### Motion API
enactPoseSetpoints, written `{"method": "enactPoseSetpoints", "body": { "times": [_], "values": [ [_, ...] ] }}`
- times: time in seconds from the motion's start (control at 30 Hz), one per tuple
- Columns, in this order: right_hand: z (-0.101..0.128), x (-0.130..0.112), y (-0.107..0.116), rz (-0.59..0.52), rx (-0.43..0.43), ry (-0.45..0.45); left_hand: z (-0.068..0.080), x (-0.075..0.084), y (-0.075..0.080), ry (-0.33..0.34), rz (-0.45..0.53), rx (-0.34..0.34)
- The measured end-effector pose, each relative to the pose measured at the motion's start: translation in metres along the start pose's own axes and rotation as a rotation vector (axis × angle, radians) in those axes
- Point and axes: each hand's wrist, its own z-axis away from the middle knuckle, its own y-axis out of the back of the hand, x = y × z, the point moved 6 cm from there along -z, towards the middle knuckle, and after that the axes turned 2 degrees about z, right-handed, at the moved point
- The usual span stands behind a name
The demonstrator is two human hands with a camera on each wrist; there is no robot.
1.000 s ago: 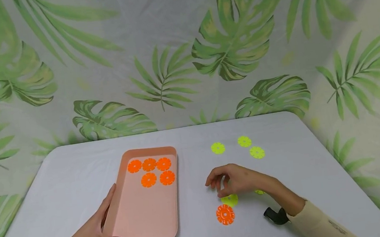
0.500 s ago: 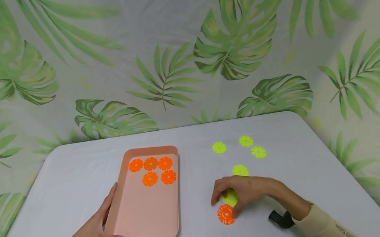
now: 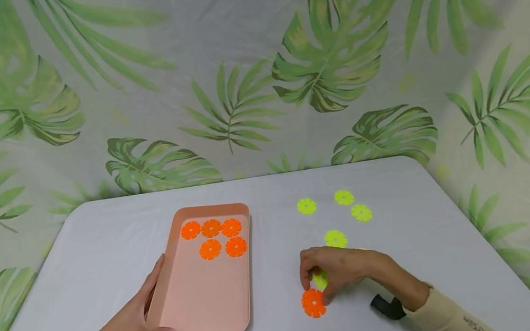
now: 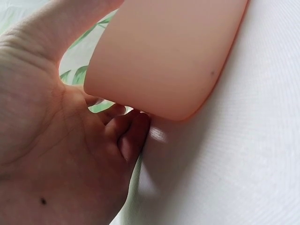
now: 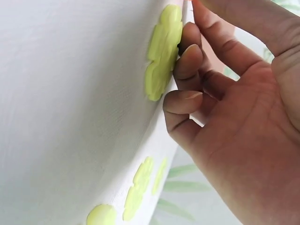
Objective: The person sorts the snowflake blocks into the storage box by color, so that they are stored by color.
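Tray (image 3: 201,299), pink, one: we have it flat on the white bench (image 3: 273,250), long side running away from us. Our left hand (image 3: 122,328) grips its near left corner, thumb at the near edge, fingers along the outer left wall; we judge this grip is there to stop it sliding.

Orange discs (image 3: 208,253), notched, five: inside the tray at its far end, three in a row and two just below. The close rows, we suppose, leave the near part free.

Loose orange disc (image 3: 310,309), one: outside the tray to its right, pinched between thumb and forefinger of our right hand (image 3: 339,265). We hold it by the edge, likely because so thin a piece offers little else to grasp. The remaining fingers curl inward.

Yellow-green discs (image 3: 336,237): four in plain view on the bench, scattered, well apart from the tray. Covered disc (image 3: 321,279), yellow-green: partly beneath our right hand, apparently not held.

Black object (image 3: 386,308), one: beside our right sleeve (image 3: 447,313); nature unclear to us.
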Motion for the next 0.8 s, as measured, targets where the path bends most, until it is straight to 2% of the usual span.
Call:
{"method": "enactPoseSetpoints", "body": {
  "times": [0.17,0.33,0.53,0.8],
  "values": [
    [-0.001,0.001,0.0,-0.024,-0.006,-0.042,0.0,-0.003,0.0,0.024,0.025,-0.012],
    [-0.002,0.004,-0.001,-0.088,-0.036,-0.066,-0.001,-0.006,0.001,0.017,0.024,-0.01],
    [-0.007,0.007,-0.001,-0.173,-0.049,0.003,-0.001,-0.007,0.002,0.026,0.021,-0.001],
    [-0.015,0.01,0.009,-0.237,0.046,0.077,-0.001,-0.008,0.003,0.018,0.017,0.003]
  ]
}}
